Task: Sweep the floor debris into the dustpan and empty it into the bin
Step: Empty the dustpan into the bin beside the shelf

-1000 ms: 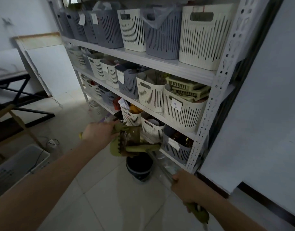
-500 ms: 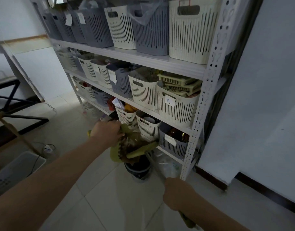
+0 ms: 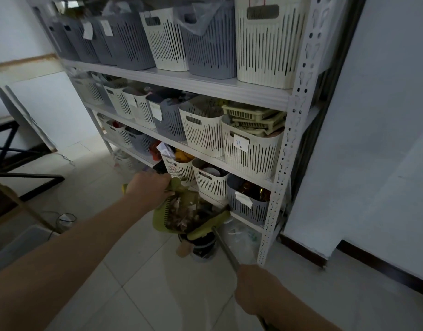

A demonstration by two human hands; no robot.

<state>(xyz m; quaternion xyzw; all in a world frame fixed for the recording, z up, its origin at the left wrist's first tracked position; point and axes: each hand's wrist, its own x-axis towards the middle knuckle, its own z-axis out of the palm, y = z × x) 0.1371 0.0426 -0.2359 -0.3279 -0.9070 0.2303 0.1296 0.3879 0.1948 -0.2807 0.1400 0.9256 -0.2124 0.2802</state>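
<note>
Left hand point(image 3: 147, 189) grips the olive-green plastic dustpan point(image 3: 159, 217), now tilted further over the dark round bin point(image 3: 202, 246) beside the white metal shelf's corner post point(image 3: 276, 211); right hand point(image 3: 257, 290) grips the green-headed, metal-handled broom point(image 3: 209, 226), so the leafy debris point(image 3: 185, 215) is probably starting to spill in.

Loaded dustpan point(image 3: 159, 219) and broom point(image 3: 209, 225), apparently over dark bin point(image 3: 204, 247)

Green dustpan point(image 3: 159, 219) tilted over bin point(image 3: 204, 248), w/ debris point(image 3: 185, 215)
</note>
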